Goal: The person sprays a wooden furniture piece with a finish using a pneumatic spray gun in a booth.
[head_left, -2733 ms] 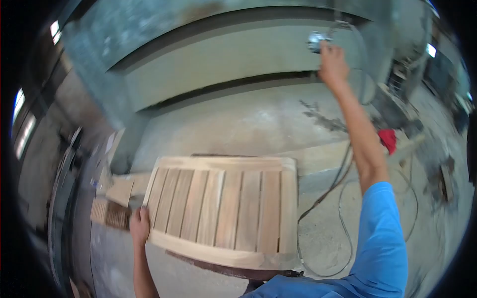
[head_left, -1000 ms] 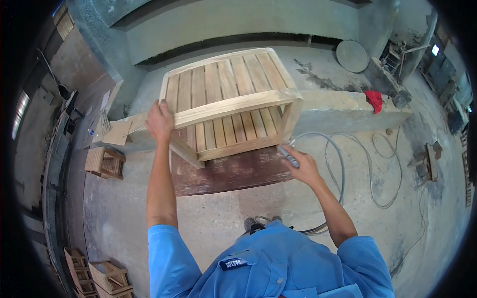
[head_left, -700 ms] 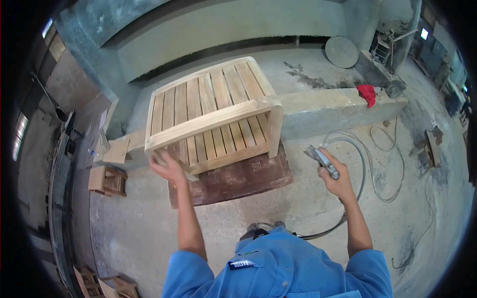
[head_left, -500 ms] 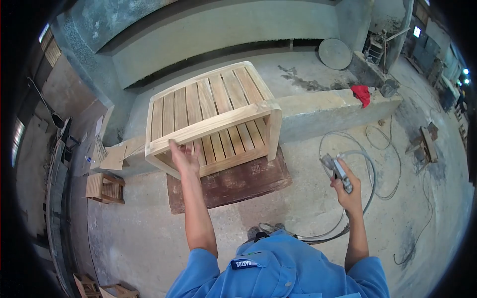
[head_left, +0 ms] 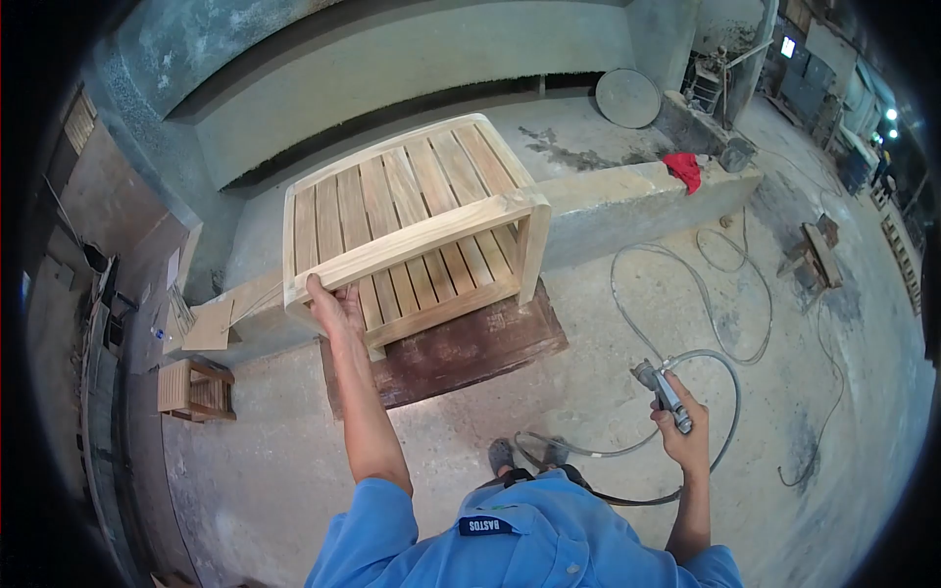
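Observation:
A slatted wooden table with a lower shelf (head_left: 417, 186) stands tilted in front of me, over a reddish-brown platform (head_left: 461, 363). My left hand (head_left: 335, 309) is closed on the near rail close to its left corner, thumb up at the rail and fingers beneath. Away to the right, my right hand (head_left: 686, 436) wraps round a grey metal hand-held air tool (head_left: 668, 397) with a rounded head. A grey hose (head_left: 733, 392) loops from the tool back towards my feet. The tool is well apart from the table.
A low concrete ledge (head_left: 627, 211) runs behind the table, with a red cloth (head_left: 682, 171) on it. Thin hose (head_left: 720, 333) coils across the floor at right. A small wooden stool (head_left: 196, 390) and a cardboard piece (head_left: 209, 325) are at left. A round disc (head_left: 628, 98) leans at the back.
My view has shifted, so my feet show more fully. The left hand remains on the near rail, and the right hand with the air tool sits lower in view.

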{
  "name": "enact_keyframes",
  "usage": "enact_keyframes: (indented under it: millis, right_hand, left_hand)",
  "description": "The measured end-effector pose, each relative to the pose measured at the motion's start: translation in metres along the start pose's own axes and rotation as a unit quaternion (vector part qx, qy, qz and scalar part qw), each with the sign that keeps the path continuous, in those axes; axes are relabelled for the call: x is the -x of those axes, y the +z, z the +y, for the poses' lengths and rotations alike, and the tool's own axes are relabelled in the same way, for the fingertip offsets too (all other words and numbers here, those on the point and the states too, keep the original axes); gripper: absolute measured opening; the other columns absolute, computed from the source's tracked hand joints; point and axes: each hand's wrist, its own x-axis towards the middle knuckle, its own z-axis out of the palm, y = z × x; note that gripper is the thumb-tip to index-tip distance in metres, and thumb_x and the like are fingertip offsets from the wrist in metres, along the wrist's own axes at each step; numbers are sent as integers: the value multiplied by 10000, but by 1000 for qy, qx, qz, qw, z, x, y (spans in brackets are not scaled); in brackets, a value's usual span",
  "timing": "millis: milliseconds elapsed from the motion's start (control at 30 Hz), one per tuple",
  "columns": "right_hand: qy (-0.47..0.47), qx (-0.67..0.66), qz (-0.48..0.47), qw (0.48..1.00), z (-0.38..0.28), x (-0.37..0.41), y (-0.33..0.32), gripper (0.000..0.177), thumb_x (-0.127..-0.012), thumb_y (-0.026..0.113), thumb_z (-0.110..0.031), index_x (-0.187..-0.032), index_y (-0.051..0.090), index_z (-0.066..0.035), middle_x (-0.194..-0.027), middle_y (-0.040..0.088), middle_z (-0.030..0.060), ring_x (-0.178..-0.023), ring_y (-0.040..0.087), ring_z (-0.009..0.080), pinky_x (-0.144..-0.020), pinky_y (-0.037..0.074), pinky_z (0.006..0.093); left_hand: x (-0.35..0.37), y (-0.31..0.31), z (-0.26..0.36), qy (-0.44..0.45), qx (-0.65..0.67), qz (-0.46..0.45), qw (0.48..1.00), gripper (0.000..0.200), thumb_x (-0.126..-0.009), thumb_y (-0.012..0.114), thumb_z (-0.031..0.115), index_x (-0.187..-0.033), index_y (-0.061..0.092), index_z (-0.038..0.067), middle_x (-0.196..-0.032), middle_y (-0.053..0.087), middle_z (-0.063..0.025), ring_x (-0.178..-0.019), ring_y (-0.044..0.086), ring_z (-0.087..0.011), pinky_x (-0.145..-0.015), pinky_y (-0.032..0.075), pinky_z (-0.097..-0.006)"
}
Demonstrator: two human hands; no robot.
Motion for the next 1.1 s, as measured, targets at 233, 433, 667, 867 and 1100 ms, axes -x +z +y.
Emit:
enact_keyframes:
  millis: [233, 433, 667, 867, 1100]
  right_hand:
    - [-57, -97, -36, 993, -29, 16, -15, 543, -835, 673, -121, -1353, 557, -11, -897, 712, 136, -780, 683, 158, -728, 545, 287]
    - [-140, -167, -87, 972, -47, 36, -34, 587, -822, 746, -176, -1345, 554, 11, -918, 705, 147, -764, 672, 164, -727, 546, 292]
    - [-233, -155, -118, 953, -80, 52, -60, 636, -790, 811, -235, -1329, 574, 5, -1012, 711, 144, -765, 683, 176, -729, 540, 277]
    - [-244, -133, -121, 953, -109, 58, -74, 668, -761, 831, -259, -1332, 582, -18, -1077, 702, 166, -748, 675, 168, -704, 527, 276]
    - [-325, -126, -81, 934, -136, 51, -79, 682, -738, 837, -212, -1342, 578, -28, -1013, 708, 167, -726, 650, 165, -691, 517, 293]
  left_hand:
    - [62, -51, -1, 19, 43, -30, 998, 482, -934, 632, 322, -1297, 467, 50, -1241, 571, -94, -1110, 610, -282, -901, 558, -518]
    - [135, -102, 3, -33, 47, -74, 996, 446, -972, 592, 382, -1272, 517, 61, -1255, 590, -118, -1164, 588, -310, -936, 544, -516]
    - [187, -134, 8, -92, -134, 2, 987, 490, -1007, 516, 411, -1245, 502, -16, -1106, 639, -213, -891, 710, -331, -741, 633, -422]
    - [205, -156, 2, -154, -140, 12, 978, 581, -994, 488, 505, -1277, 508, -3, -1122, 640, -223, -928, 698, -349, -743, 630, -420]
    - [233, -170, -10, -159, -115, 33, 980, 638, -978, 512, 523, -1251, 499, -53, -1140, 627, -249, -1010, 680, -360, -836, 608, -477]
